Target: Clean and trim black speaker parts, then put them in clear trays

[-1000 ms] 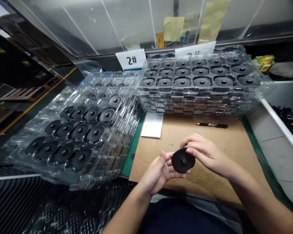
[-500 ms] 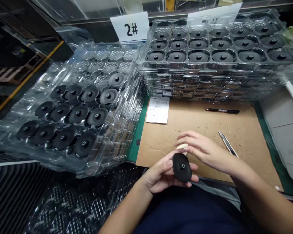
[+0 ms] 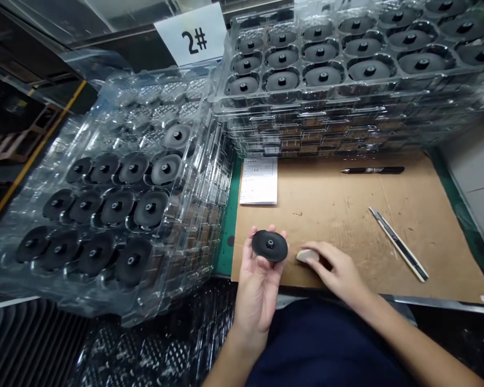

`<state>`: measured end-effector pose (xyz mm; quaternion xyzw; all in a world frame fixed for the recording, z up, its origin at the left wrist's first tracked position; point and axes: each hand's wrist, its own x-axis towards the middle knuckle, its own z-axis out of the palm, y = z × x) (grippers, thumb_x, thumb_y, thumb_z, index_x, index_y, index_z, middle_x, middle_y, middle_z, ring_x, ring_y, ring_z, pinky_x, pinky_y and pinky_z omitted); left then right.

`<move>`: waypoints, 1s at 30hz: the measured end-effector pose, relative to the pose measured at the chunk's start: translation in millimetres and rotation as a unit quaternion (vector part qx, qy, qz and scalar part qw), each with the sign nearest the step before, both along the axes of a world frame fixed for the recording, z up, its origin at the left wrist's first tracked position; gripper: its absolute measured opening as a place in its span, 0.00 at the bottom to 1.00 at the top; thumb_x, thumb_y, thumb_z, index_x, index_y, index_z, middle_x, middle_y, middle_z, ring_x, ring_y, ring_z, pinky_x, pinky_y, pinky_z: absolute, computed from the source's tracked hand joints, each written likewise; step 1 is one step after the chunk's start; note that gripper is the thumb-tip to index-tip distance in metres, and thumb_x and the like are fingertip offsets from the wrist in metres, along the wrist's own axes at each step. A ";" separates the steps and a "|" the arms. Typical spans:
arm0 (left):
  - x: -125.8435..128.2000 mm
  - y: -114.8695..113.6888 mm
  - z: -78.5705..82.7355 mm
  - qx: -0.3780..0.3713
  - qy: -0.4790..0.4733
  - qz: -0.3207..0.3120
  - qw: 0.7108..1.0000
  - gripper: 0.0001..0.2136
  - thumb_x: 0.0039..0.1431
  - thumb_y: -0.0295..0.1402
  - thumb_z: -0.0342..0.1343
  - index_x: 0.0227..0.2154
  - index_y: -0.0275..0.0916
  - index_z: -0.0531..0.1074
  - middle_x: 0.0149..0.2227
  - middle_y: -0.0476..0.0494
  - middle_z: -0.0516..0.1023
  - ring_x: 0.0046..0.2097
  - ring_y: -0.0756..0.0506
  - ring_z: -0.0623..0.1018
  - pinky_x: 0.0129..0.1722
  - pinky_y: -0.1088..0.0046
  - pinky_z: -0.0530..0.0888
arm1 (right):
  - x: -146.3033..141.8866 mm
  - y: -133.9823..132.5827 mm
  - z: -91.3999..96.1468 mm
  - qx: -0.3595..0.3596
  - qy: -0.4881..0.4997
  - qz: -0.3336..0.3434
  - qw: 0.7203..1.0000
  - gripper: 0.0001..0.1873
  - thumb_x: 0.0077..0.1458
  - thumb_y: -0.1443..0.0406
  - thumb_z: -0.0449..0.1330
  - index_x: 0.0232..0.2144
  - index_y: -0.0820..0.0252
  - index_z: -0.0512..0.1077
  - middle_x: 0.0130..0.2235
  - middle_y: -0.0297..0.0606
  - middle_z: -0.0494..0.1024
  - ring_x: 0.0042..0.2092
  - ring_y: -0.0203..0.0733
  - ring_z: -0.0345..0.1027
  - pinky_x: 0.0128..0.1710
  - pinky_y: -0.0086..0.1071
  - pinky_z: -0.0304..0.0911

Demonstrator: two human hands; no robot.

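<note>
My left hand (image 3: 258,285) holds a black oval disc (image 3: 269,245) from below, its face with a small central stub turned up. Fingertips show along the disc's far edge and the thumb rests at its near edge. To the right, my right hand (image 3: 341,271) pinches a small pale, flat, rounded piece (image 3: 307,255) low over the brown cardboard sheet (image 3: 318,209); I cannot tell whether the piece touches the sheet. The two hands are apart. Similar black discs sit in the clear plastic tray (image 3: 143,252) on the left.
Another stack of clear trays (image 3: 326,105) with black discs stands at the back right. A pen (image 3: 373,170), a utility knife (image 3: 399,244) and a printed paper slip (image 3: 259,181) lie on the cardboard. Behind stands a "2#" sign (image 3: 191,35).
My left hand has tilted the disc face-up and moved it left, away from my right hand. My right hand has come down nearer the cardboard with the pale piece.
</note>
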<state>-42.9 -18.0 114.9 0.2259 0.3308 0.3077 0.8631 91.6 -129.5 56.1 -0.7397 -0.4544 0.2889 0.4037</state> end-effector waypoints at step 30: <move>16.4 -14.0 2.4 0.127 0.019 0.026 0.991 0.22 0.47 0.31 0.64 0.46 0.48 0.68 0.52 0.45 0.72 0.54 0.41 0.71 0.51 0.71 0.71 | 4.1 21.1 81.2 0.159 -0.022 -0.015 0.987 0.14 0.54 0.74 0.57 0.44 0.61 0.72 0.41 0.35 0.77 0.42 0.32 0.70 0.44 0.26 0.64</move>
